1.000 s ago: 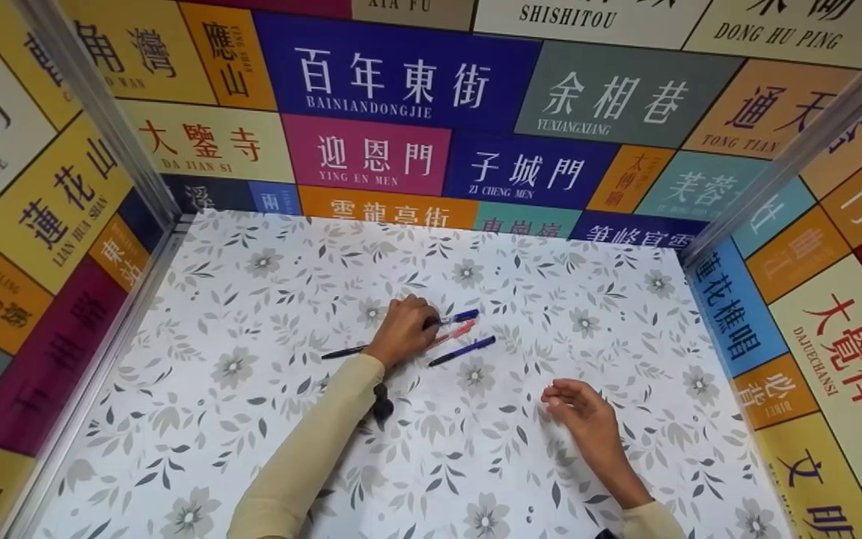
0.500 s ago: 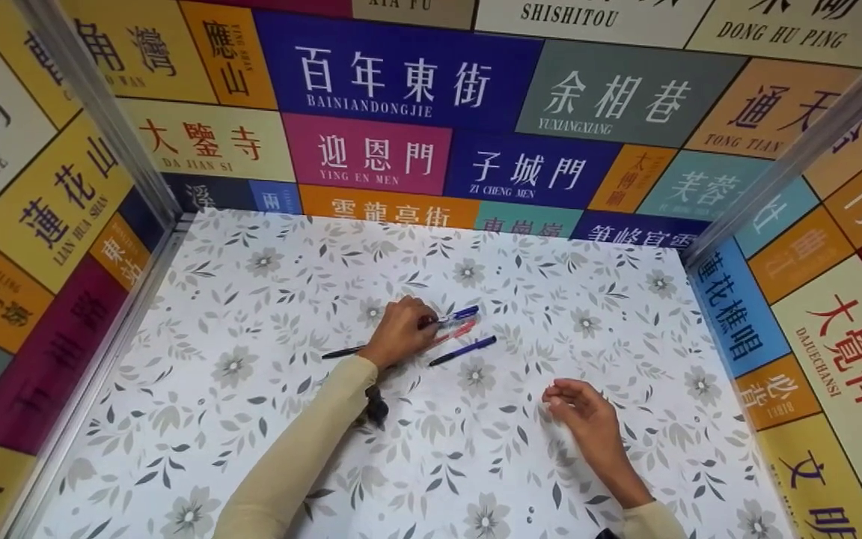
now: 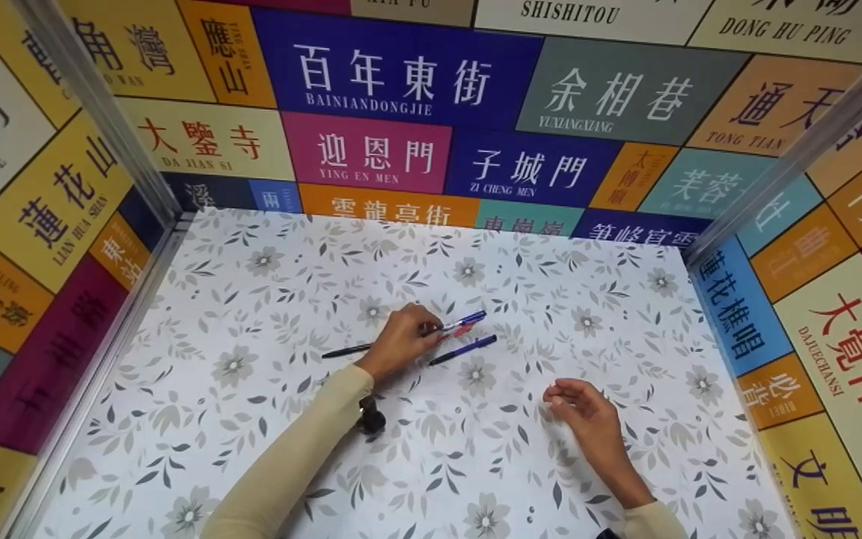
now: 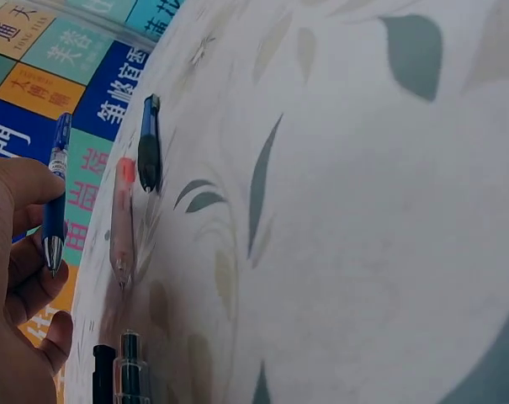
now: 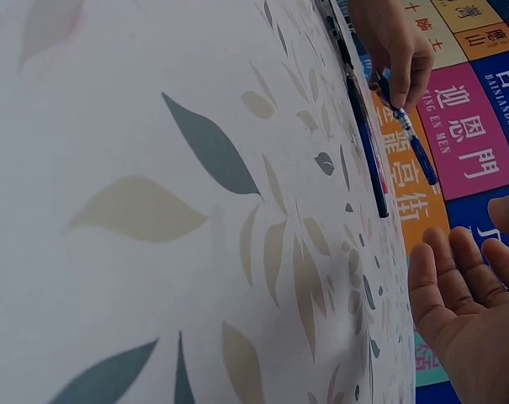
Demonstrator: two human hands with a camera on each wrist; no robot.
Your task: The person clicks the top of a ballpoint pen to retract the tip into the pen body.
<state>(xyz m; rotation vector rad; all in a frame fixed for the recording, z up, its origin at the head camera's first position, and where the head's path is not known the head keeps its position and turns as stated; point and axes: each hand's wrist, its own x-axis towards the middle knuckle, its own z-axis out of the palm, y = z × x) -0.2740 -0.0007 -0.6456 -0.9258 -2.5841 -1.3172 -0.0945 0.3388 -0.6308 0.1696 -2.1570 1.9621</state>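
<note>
I observe the left hand (image 3: 399, 340) pinching a blue ballpoint pen (image 4: 54, 215) above the table (image 3: 476, 449), near a pink pen (image 4: 122, 223) lying there. Well apart, I see the right hand (image 3: 587, 418), fingers relaxed.

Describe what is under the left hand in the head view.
A black pen and a red pen stick out partly; the left hand hides their other ends.

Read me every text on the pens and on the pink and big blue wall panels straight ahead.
Big blue panel: "百年東街 BAINIANDONGJIE"
Pink panel: "迎恩門 YING EN MEN"
Held pen: marking too small to read.
Other pens: none legible.
</note>
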